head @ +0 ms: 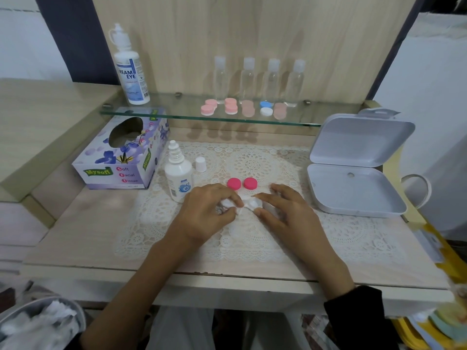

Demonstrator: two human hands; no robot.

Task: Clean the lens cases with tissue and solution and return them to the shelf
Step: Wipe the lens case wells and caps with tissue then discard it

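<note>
One head-worn view, tipping down over the desk (101, 238), close in, glass shelf (171, 108) at twelve o'clock

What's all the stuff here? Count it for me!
Big solution bottle: 1, white, left end of glass shelf.
Small bottles: 4, clear, shelf back.
Closed lens cases: 5, four pink, one blue-white, shelf front.
Tissue box: 1, purple, below shelf, left.
Small solution bottle: 1, white, uncapped, beside box.
Bottle cap: 1, white, lace mat.
Case caps: 2, pink, mat.
Hinged box: 1, white, open, right.
Open lens case: 1, white, between hands.
Left hand: grips white tissue.
Right hand: pinches the case.
</note>
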